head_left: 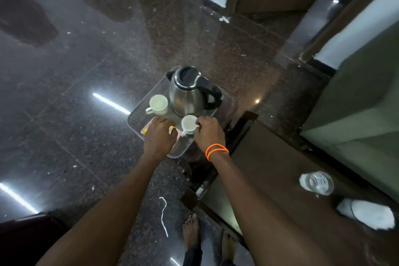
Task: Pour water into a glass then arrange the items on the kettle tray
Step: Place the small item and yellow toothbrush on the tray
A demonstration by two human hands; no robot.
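Observation:
A clear plastic tray (136,114) lies on the dark stone floor, carrying a steel kettle (187,95) with a black lid and handle. A white cup (158,104) stands left of the kettle. A second white cup (189,125) stands at the tray's near right, and my right hand (208,134) pinches its rim. My left hand (159,136) reaches down over pink and yellow sachets (145,130) at the tray's near edge; its fingertips are hidden. A clear glass with water (319,182) stands on the dark wooden table at the right.
The low wooden table (269,157) runs along the right, its corner beside the tray. A white object (367,216) lies on it near the glass. A grey-green sofa (356,114) lies beyond. My bare feet (192,233) stand on the floor by a white string (164,216).

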